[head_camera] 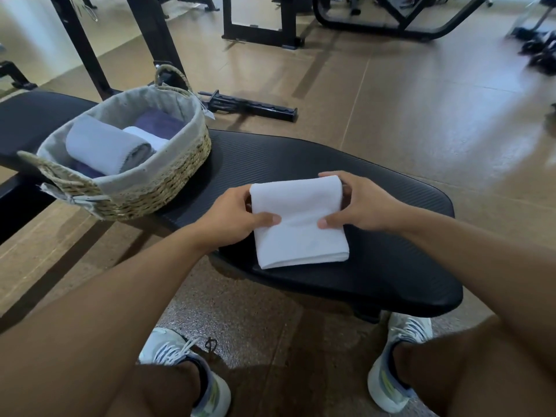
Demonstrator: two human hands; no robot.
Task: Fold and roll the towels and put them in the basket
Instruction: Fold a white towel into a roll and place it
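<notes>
Rolling not yet begun: white towel (pixel 299 221), folded flat, lies on the black surface (pixel 391 266). Left hand (pixel 237 215) and right hand (pixel 364 206) each pinch its far end. Basket (pixel 168 182) beside it holds several rolled towels (pixel 105 145); this one remains.

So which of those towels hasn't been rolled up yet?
The white folded towel lying flat on the black padded bench, held by both hands. The grey, white and purple towels sit in the woven straw basket.
</notes>
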